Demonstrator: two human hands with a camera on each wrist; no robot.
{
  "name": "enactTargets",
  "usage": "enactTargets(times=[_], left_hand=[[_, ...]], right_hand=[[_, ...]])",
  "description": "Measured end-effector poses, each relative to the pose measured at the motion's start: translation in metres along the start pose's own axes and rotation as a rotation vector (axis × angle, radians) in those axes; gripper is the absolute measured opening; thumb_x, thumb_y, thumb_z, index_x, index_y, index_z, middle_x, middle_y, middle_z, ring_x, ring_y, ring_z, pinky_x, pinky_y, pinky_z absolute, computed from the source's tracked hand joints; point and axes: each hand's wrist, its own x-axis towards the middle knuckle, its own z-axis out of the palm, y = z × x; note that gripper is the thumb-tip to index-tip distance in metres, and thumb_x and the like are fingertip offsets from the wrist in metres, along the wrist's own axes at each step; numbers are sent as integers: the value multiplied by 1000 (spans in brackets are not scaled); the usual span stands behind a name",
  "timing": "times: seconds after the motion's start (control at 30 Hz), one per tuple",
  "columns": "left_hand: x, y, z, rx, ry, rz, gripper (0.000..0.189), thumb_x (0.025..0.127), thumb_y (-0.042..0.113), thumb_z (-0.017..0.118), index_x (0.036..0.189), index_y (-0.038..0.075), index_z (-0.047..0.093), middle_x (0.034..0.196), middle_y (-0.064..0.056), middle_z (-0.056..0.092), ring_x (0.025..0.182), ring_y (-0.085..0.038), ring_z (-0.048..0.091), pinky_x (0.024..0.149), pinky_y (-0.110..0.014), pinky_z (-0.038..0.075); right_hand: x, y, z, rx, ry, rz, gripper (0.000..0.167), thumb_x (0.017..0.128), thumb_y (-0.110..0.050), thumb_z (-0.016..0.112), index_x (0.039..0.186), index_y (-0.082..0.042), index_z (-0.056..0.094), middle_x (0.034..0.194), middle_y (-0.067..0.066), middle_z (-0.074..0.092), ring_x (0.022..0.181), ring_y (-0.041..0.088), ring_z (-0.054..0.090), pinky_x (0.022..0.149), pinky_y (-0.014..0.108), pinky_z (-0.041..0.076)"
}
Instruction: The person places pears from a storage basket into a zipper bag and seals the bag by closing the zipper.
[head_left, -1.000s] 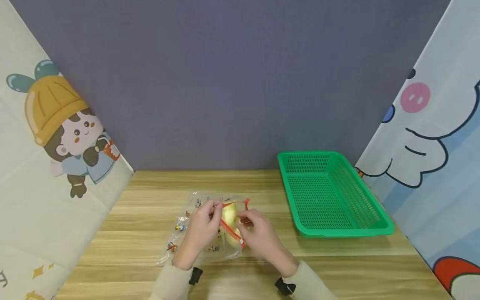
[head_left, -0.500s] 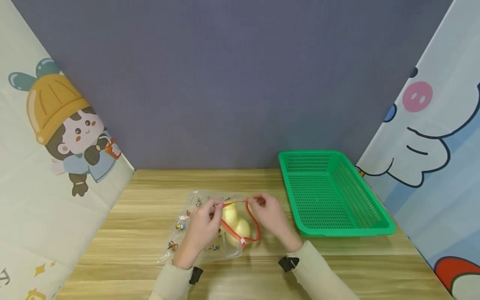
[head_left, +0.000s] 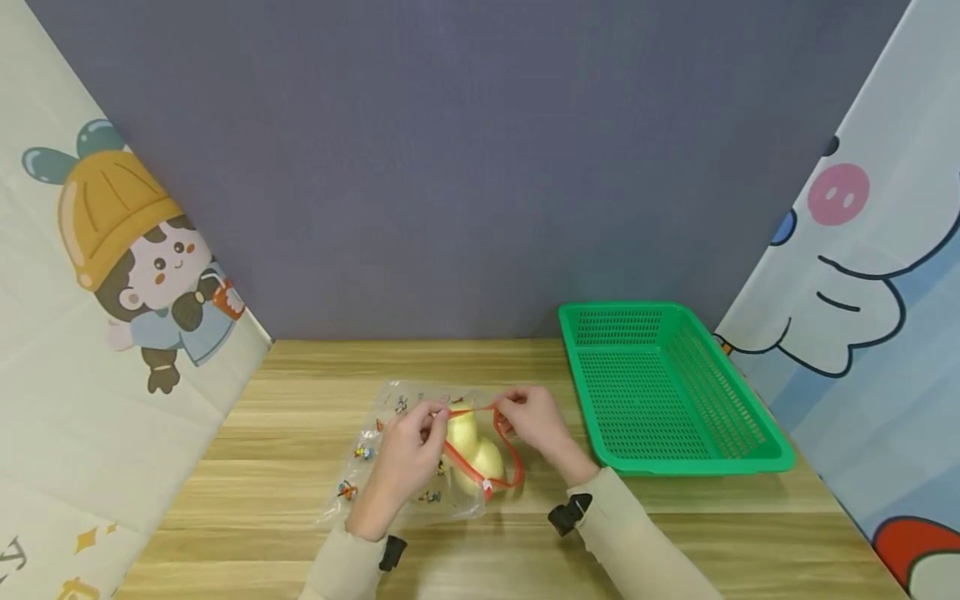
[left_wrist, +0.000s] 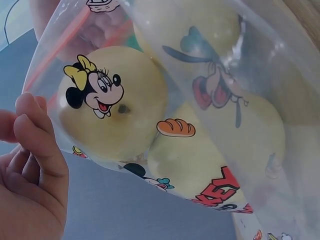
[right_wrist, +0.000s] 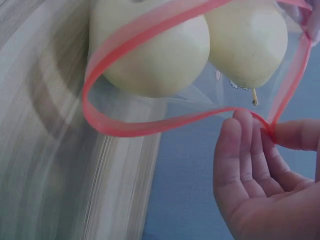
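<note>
A clear plastic zip bag point(head_left: 375, 479) printed with cartoon figures lies on the table, its red-edged mouth point(head_left: 517, 462) spread in a loop facing right. Several pale yellow pears point(left_wrist: 120, 100) sit inside, seen through the film in the left wrist view. Through the mouth, the right wrist view shows a round pear point(right_wrist: 160, 60) and one with a stem point(right_wrist: 247, 45). My left hand point(head_left: 408, 446) pinches the red edge on the left side. The thumb and fingers of my right hand point(head_left: 536, 421) pinch it at the far right corner. A small white slider point(head_left: 487, 484) sits on the near corner.
On the right of the wooden table point(head_left: 300, 392) stands a green slotted plastic basket point(head_left: 600, 454) with nothing in it. A grey-purple panel point(head_left: 450, 167) rises behind the table, and printed cloths point(head_left: 45, 275) hang at both sides.
My right hand has moved from the middle of the bag's mouth out to its far corner and pinches the edge there. The mouth is now wider and the pears show more. My left hand stays put.
</note>
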Motion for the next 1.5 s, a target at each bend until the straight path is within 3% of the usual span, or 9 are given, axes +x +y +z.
enactTargets(times=[0.13,0.33,0.57,0.87,1.07,1.23,1.37,1.5], left_hand=[[0,1,0,9,-7,-16,8,98,1,62,100,-2,70,57,18,43,45,5,33,37,-17,32],[-1,2,-1,37,-21,-11,7,96,1,65,101,-2,70,58,16,48,46,5,36,37,-16,33],[-1,2,-2,72,-11,27,5,93,-1,68,99,0,69,59,13,52,47,6,39,39,-14,36],[1,2,-4,103,-4,-20,4,94,0,68,98,1,70,62,12,55,49,4,42,40,-17,39],[1,2,-5,113,-25,-45,8,95,4,69,102,1,71,62,14,53,49,3,42,43,-19,40],[2,3,-5,96,-42,-61,12,94,9,73,103,2,71,66,12,58,55,2,50,51,-21,48],[2,4,-5,90,-77,-83,19,92,15,77,106,4,70,70,11,60,59,1,55,56,-22,51],[-2,7,-5,108,-120,-82,32,88,18,81,114,4,67,74,11,55,61,-1,52,57,-21,49]], right_hand=[[1,1,-2,53,0,14,9,91,0,62,92,6,69,71,12,68,59,17,66,57,34,60],[-1,1,-7,25,31,-35,7,88,3,62,92,5,68,73,12,69,60,19,67,58,35,60],[-8,0,-18,-141,-14,-196,9,92,3,67,98,0,74,76,5,69,68,15,65,60,27,54],[-24,6,-28,-381,-130,-446,20,89,9,69,104,-3,76,101,4,70,89,17,67,75,24,58],[-30,10,-28,-600,-43,-687,14,88,3,76,100,-5,76,99,2,67,90,17,67,76,27,58],[-33,16,-32,-724,29,-885,14,84,5,79,95,-3,75,91,3,65,84,17,65,73,28,58],[-37,20,-36,-832,78,-954,14,82,2,81,93,-4,75,89,2,65,84,17,64,72,29,58],[-40,24,-37,-880,116,-973,14,80,1,82,91,-3,74,88,2,64,82,16,63,69,30,58]])
